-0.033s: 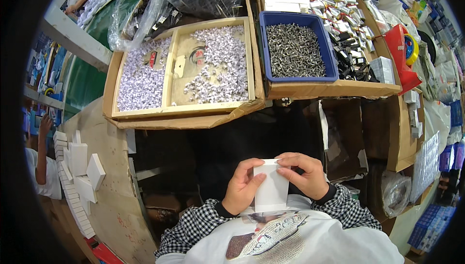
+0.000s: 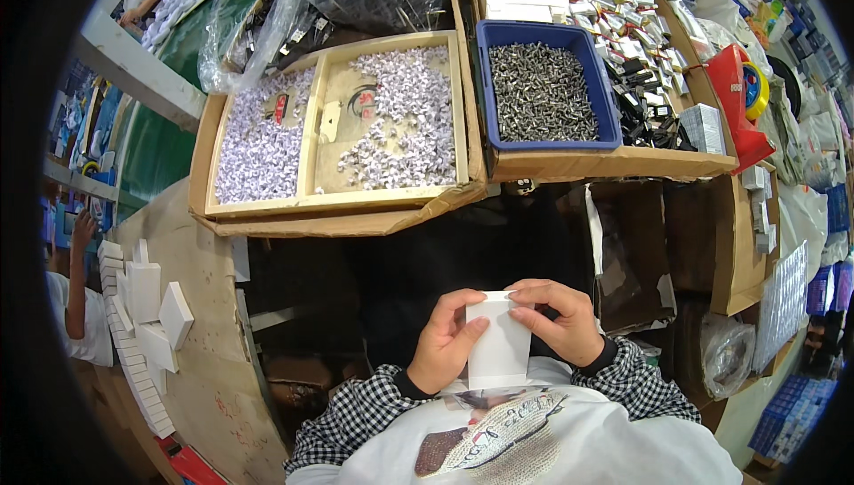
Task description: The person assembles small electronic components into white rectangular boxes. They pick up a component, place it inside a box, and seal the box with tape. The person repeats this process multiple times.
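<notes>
Both hands, the left hand [image 2: 447, 340] and right hand [image 2: 556, 322], pinch a small white flat cardboard box [image 2: 498, 340] close over the lap; it looks light, stiff yet crushable, best gripped by its side edges

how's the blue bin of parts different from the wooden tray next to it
The blue plastic bin is one undivided tub heaped with dark grey metal parts; the shallow pale wooden tray has two compartments holding small white pieces. The bin is nearly full, while the tray's right compartment shows bare base. Both sit on cardboard beyond the hands, neither touched.
</notes>
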The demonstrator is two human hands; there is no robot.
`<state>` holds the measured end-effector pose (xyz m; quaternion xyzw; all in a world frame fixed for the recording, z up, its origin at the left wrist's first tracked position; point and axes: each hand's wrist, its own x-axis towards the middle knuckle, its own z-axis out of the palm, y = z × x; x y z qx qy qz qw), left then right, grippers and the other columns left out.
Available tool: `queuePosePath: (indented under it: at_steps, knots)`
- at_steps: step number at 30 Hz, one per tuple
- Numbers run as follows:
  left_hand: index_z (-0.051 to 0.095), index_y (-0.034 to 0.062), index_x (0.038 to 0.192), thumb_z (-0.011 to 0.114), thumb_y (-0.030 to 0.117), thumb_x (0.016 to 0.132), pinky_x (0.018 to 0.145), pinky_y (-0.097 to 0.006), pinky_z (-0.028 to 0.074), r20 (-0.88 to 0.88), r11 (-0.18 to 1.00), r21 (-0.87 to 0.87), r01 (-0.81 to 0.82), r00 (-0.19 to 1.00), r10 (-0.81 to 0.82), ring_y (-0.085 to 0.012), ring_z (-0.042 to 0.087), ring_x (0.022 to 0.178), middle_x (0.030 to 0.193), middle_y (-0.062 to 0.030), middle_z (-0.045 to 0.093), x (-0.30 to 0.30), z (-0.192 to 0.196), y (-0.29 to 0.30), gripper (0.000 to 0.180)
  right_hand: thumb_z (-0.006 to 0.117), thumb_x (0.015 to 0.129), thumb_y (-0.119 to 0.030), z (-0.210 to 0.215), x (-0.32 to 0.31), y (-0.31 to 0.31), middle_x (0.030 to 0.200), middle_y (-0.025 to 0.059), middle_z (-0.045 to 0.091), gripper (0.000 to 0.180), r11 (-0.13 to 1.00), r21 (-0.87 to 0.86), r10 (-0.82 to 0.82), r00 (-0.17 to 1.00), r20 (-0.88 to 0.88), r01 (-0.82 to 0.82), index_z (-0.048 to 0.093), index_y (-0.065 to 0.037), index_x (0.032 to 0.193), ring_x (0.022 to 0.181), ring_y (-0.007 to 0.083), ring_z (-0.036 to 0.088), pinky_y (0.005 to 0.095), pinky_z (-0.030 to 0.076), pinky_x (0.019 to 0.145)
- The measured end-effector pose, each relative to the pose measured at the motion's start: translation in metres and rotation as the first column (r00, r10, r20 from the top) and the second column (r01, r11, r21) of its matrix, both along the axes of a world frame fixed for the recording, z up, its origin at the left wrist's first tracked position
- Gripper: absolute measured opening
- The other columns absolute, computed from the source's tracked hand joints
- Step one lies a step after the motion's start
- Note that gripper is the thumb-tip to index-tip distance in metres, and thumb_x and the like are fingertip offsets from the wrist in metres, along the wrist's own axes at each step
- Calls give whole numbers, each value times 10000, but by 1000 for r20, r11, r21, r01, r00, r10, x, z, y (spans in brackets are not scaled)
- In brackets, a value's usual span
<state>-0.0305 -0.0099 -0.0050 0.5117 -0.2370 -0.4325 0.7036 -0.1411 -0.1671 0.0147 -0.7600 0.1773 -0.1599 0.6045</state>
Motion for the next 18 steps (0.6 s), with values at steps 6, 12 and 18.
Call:
queuePosePath:
  at_steps: [6,12,18]
  knots:
    - [435,94,1228,569,49,922,824,-255,484,-39,999,-1,34,999,-34,-114,539,968,1095,-69,536,8,10,-7,338,694,811,-43,6,6,-2,1057,122,658,194,1000,-10,9,998,64,-8,658,-20,1001,786,148,639,231,521,658]
    - [466,72,1194,602,-3,880,798,-251,477,111,998,50,-48,993,43,-103,537,926,1053,-43,542,13,12,-15,351,691,804,-37,20,12,-27,1032,122,668,242,984,-176,-11,992,127,34,661,-32,1045,798,181,654,251,520,672]
    - [434,51,1180,561,-51,836,872,-295,443,-64,978,134,-162,983,172,-143,526,944,1045,-72,530,25,18,-25,380,596,884,-30,62,-44,-134,850,89,659,83,602,-210,-666,630,398,770,635,43,882,775,134,608,256,487,720]
